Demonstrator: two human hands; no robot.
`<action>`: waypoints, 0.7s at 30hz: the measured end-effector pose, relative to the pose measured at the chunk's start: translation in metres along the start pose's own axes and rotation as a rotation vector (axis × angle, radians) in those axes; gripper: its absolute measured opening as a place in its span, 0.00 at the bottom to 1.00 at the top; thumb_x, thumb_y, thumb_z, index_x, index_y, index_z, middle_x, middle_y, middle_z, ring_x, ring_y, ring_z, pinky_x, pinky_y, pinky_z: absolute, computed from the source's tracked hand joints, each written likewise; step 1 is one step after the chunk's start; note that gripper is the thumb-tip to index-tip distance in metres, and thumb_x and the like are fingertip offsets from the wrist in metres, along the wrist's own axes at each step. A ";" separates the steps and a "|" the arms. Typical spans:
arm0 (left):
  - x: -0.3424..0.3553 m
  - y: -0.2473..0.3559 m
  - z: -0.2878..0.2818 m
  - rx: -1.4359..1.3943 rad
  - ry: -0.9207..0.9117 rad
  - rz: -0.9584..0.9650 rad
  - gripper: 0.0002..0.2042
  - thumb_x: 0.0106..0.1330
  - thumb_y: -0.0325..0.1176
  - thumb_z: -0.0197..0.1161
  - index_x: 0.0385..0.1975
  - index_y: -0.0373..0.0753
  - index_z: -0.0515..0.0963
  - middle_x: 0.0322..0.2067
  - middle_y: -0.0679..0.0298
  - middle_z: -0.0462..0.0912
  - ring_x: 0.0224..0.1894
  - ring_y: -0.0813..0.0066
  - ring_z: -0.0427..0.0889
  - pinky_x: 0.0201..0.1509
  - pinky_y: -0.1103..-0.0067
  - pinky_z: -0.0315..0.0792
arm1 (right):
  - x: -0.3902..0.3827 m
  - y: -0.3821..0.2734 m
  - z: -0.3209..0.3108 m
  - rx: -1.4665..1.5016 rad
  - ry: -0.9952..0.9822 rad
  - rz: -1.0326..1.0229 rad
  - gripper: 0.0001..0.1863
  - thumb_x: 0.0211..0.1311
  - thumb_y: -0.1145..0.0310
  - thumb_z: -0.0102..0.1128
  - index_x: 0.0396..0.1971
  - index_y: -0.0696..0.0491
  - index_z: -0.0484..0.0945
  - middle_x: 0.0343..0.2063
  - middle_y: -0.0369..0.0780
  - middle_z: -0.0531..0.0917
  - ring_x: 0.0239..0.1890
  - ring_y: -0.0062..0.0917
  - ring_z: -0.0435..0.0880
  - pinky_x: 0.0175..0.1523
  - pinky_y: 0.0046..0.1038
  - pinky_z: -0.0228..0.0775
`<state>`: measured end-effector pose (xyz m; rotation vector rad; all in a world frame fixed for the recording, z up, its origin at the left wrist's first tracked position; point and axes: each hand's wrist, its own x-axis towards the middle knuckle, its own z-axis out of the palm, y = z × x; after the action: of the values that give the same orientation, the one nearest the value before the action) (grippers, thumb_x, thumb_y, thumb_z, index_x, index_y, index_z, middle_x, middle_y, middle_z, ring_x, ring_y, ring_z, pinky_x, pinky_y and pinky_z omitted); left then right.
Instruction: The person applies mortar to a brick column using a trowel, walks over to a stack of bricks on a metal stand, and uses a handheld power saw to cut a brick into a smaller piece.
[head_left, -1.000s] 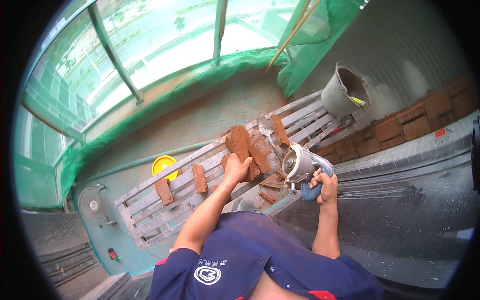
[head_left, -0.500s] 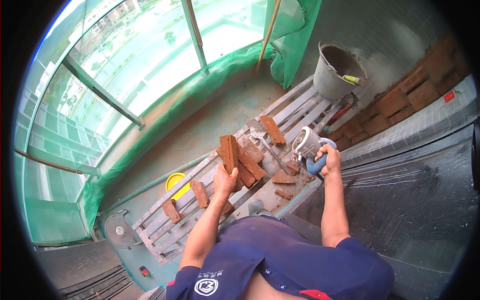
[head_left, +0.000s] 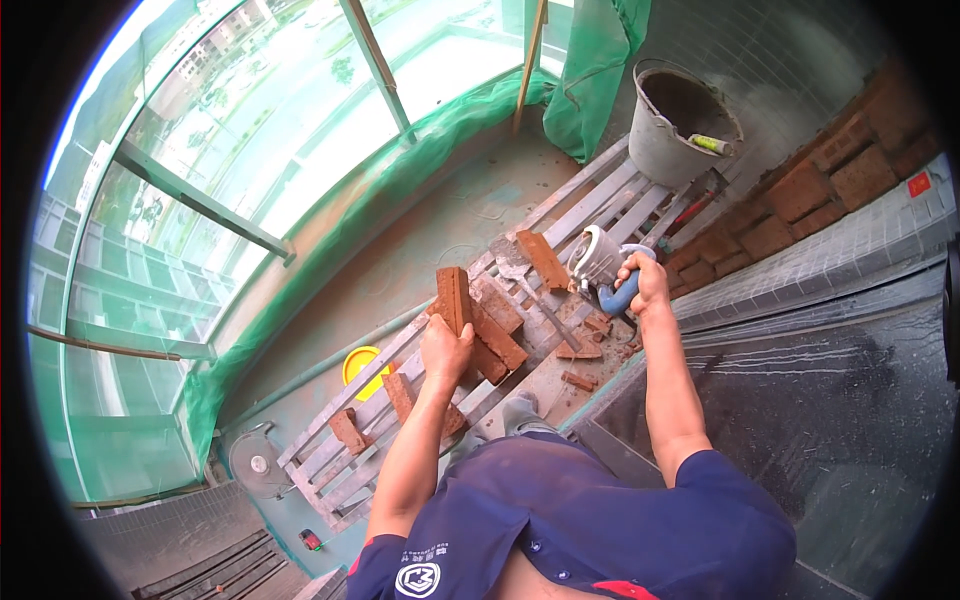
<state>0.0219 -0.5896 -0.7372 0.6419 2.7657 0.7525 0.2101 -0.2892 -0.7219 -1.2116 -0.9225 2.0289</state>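
My left hand [head_left: 446, 350] is closed around a reddish-brown brick [head_left: 453, 296], tilted up over several other bricks [head_left: 500, 342] piled on a slatted wooden platform [head_left: 340, 482]. My right hand [head_left: 649, 281] grips the blue handle of a handheld power saw [head_left: 597, 260] with a pale, dusty blade guard. The saw is raised over the slats, to the right of the held brick and apart from it. Its blade cannot be made out. Between them lie another brick [head_left: 542, 262] and a trowel [head_left: 512, 259]. Brick pieces [head_left: 580, 347] are scattered below the saw.
A grey bucket [head_left: 655, 125] with a green-labelled tube at its rim stands at the platform's far right end. A brick wall [head_left: 805, 195] runs along the right. Left are a yellow round lid [head_left: 352, 368], a fan [head_left: 258, 464] and green netting [head_left: 290, 300] along the windows.
My right hand has moved the saw a little left and away from me, closer to the far loose brick. My left hand keeps the brick in nearly the same place. The view has shifted slightly.
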 end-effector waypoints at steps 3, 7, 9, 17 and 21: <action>0.000 0.005 -0.018 -0.122 -0.003 0.043 0.24 0.52 0.43 0.69 0.41 0.30 0.73 0.34 0.42 0.82 0.40 0.44 0.82 0.45 0.61 0.76 | 0.003 0.002 -0.013 0.041 0.015 0.015 0.05 0.50 0.71 0.55 0.20 0.57 0.73 0.15 0.40 0.74 0.17 0.26 0.73 0.24 0.30 0.70; 0.033 0.029 -0.012 -0.261 -0.091 0.013 0.21 0.52 0.40 0.72 0.38 0.30 0.78 0.32 0.48 0.84 0.35 0.57 0.85 0.42 0.70 0.76 | -0.018 -0.007 -0.026 0.212 0.072 0.021 0.03 0.51 0.73 0.53 0.21 0.54 0.71 0.17 0.37 0.73 0.19 0.24 0.73 0.27 0.31 0.70; 0.059 0.062 0.000 -0.364 -0.213 -0.012 0.21 0.52 0.40 0.73 0.38 0.29 0.78 0.32 0.52 0.85 0.36 0.66 0.85 0.42 0.73 0.76 | -0.031 -0.011 -0.040 0.284 0.102 -0.018 0.03 0.50 0.74 0.53 0.20 0.53 0.70 0.18 0.37 0.72 0.19 0.24 0.73 0.27 0.31 0.70; 0.128 0.181 0.133 -0.139 -0.241 -0.079 0.27 0.53 0.46 0.71 0.41 0.26 0.77 0.37 0.43 0.83 0.43 0.53 0.84 0.49 0.66 0.77 | -0.093 -0.012 -0.082 0.430 0.300 -0.085 0.04 0.50 0.74 0.54 0.22 0.52 0.69 0.19 0.35 0.71 0.20 0.22 0.73 0.26 0.29 0.69; 0.119 0.203 0.207 -0.111 -0.271 -0.214 0.47 0.54 0.45 0.73 0.60 0.18 0.50 0.56 0.36 0.66 0.52 0.46 0.78 0.54 0.67 0.76 | -0.111 -0.013 -0.108 0.407 0.353 -0.130 0.03 0.52 0.72 0.53 0.24 0.51 0.69 0.20 0.34 0.71 0.20 0.21 0.73 0.27 0.30 0.69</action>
<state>0.0514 -0.2880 -0.8163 0.3861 2.4755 0.7088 0.3550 -0.3390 -0.6940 -1.1905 -0.3837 1.7154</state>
